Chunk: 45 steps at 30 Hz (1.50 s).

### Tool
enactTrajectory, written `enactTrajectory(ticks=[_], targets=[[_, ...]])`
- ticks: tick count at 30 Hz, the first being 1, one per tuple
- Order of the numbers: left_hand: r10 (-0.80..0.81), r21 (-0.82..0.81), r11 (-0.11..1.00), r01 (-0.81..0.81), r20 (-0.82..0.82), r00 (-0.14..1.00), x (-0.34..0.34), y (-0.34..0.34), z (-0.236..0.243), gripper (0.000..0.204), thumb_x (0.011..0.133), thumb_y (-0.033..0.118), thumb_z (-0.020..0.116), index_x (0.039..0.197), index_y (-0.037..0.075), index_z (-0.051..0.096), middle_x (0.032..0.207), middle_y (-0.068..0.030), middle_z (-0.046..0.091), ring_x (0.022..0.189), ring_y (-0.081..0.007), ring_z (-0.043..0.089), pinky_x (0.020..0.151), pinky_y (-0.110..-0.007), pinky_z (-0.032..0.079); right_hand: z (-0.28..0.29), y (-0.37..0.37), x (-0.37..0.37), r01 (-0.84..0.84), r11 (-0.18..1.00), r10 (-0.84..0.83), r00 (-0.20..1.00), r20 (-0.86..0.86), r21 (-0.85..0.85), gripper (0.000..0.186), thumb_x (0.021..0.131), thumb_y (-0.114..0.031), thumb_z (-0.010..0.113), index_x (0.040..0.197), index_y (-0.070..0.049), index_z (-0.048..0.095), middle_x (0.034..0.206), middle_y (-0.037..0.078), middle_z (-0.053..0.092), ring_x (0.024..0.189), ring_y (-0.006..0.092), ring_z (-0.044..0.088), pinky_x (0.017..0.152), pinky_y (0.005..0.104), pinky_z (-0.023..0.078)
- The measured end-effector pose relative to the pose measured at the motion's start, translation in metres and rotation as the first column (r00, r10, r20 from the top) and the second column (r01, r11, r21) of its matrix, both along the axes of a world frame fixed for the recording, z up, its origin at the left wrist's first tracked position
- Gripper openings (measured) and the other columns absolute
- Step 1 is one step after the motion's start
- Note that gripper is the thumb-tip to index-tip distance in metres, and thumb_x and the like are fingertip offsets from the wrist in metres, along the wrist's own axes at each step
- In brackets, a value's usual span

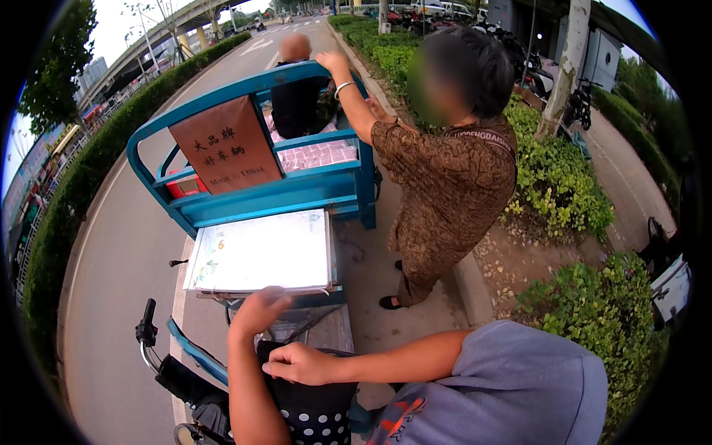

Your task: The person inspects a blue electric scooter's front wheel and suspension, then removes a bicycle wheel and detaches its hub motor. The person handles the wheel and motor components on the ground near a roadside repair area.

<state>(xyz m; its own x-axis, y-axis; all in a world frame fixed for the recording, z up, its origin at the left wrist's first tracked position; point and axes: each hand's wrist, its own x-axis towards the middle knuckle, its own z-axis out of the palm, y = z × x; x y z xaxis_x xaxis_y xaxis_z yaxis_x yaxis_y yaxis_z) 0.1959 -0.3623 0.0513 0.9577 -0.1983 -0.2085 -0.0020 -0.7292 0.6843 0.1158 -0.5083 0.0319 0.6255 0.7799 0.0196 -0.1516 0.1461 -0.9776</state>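
White, flat and roughly rectangular, a board (259,252) lies in front of the wearer, its far edge close to a blue cart (274,211) and its right edge short of the standing person. Faint coloured marks show near the board's left edge. The left hand (259,310) is at the middle of the board's near edge; its fingers are blurred and point right, and whether they are spread, pinching or touching the board cannot be told. The right hand (308,363) lies beside the left forearm, over the upper part of a black cloth with white dots (315,404). Its fingers are curled with the thumb side toward the forearm; whether they pinch the cloth cannot be told.

At the cart's back, a brown panel (226,144) with dark lettering fills the left part of the blue frame. Beyond the panel, a seated person (293,104) in dark clothing is seen from behind. At the right end of the top rail, a standing person (452,170) in brown patterned clothes rests a braceleted hand. A black-gripped handlebar (148,334) projects to the left of the wearer's left forearm. A hedge (593,334) grows to the right, past the kerb.
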Motion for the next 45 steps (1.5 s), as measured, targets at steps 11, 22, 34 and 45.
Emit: enactTrajectory(ticks=[11,22,34,45], targets=[[0.056,0.042,0.998,-0.054,-0.058,0.997,0.008,0.012,-0.008,0.05,0.084,0.036,0.062,0.116,-0.002,0.058,0.104,-0.0228,0.064,0.097,-0.0306,0.063,0.084,-0.036,0.048,0.002,0.004,0.003,0.006,1.0,-0.008,0.998,-0.063,-0.022,0.027,0.092,-0.022,0.054,0.074,-0.002,0.057,0.059,-0.002,0.05,0.052,0.0051,0.045,0.049,0.0211,0.035],[0.084,0.149,0.986,-0.073,-0.064,0.994,0.0,-0.002,0.012,0.052,0.084,0.042,0.06,0.119,0.003,0.059,0.112,-0.0175,0.063,0.103,-0.0321,0.059,0.088,-0.039,0.046,0.009,-0.012,-0.002,0.065,0.997,-0.069,0.987,-0.147,-0.037,0.024,0.092,-0.021,0.053,0.074,-0.004,0.053,0.052,0.001,0.045,0.043,0.0055,0.036,0.042,0.0196,0.028],[0.081,0.156,0.984,-0.087,0.046,0.996,-0.01,-0.005,0.008,0.038,0.08,0.04,0.066,0.103,0.01,0.07,0.106,-0.0108,0.067,0.097,-0.0294,0.063,0.08,-0.04,0.051,0.01,-0.012,-0.02,0.131,0.986,-0.137,0.989,-0.051,-0.102,0.026,0.092,-0.023,0.053,0.074,-0.004,0.051,0.05,0.001,0.044,0.04,0.0051,0.032,0.04,0.0194,0.025],[0.079,0.154,0.985,-0.08,0.014,0.997,-0.011,-0.005,0.007,0.039,0.081,0.039,0.066,0.111,0.015,0.067,0.115,-0.0053,0.064,0.104,-0.0272,0.061,0.084,-0.039,0.049,0.01,-0.008,-0.029,0.183,0.976,-0.181,0.983,0.035,-0.12,0.027,0.094,-0.023,0.051,0.074,-0.005,0.051,0.05,0.0,0.044,0.039,0.0043,0.031,0.038,0.0186,0.024]])
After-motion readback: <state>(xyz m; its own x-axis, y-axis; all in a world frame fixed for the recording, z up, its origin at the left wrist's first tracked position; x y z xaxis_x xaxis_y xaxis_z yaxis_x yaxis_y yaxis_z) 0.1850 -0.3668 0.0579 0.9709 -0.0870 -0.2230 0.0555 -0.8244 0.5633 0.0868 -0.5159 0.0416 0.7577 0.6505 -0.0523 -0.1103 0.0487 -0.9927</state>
